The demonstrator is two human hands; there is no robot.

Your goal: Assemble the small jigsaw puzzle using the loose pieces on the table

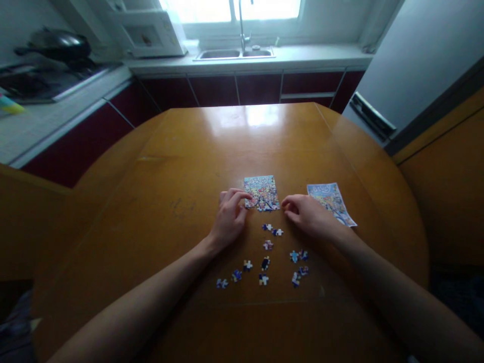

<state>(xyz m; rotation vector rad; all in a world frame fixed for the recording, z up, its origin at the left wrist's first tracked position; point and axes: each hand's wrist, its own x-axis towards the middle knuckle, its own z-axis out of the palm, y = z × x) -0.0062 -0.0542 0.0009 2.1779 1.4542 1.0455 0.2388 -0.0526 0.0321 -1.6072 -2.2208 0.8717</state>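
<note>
A partly joined jigsaw puzzle (261, 191) lies on the table, its lower edge uneven. My left hand (230, 214) rests at its left side, fingertips on the puzzle's lower left edge and thumb apart from the fingers. Just off the right edge, my right hand (308, 214) is closed with its fingers curled; whether a piece is between them is hidden. Below the puzzle lie several loose pieces, among them a pinkish puzzle piece (268, 245), a dark puzzle piece (265, 263) and a light blue puzzle piece (294, 256). The printed picture sheet (329, 197) is partly covered by my right hand and wrist.
The wooden table (181, 166) has a rounded edge. Beyond it runs a counter with a sink (219, 54), a faucet (242, 30) and a white microwave (151, 33). A pan (56, 45) sits on the stove at left. A refrigerator (419, 65) stands at right.
</note>
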